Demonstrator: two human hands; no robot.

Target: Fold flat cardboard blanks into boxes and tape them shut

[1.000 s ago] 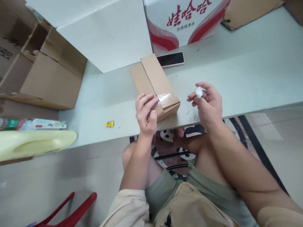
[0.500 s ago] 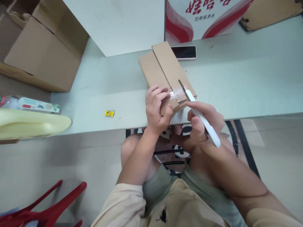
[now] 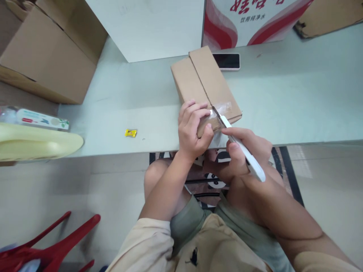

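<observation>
A small brown cardboard box [image 3: 195,81] lies at an angle near the front edge of the pale table. Clear tape [image 3: 225,107] crosses the near end of its lid seam. My left hand [image 3: 191,130] grips the box's near left corner, fingers on top and thumb on the near side. In my right hand [image 3: 248,149] is a white utility knife [image 3: 246,155], its blade out. The blade's tip rests at the lid seam, by the tape. My right index finger stretches along the knife's handle.
Behind the box lie a phone [image 3: 228,61] and a red-and-white carton [image 3: 255,22]. A large open cardboard box [image 3: 51,56] stands at left, near a pale yellow object [image 3: 39,141]. A small yellow wrapped packet [image 3: 131,133] lies on the table [image 3: 297,94]. Red chair parts [image 3: 70,238] show below.
The knife blade has moved left, from above the tape on the right flap to the lid seam. My left hand still holds the box; the whole view has shifted slightly.
</observation>
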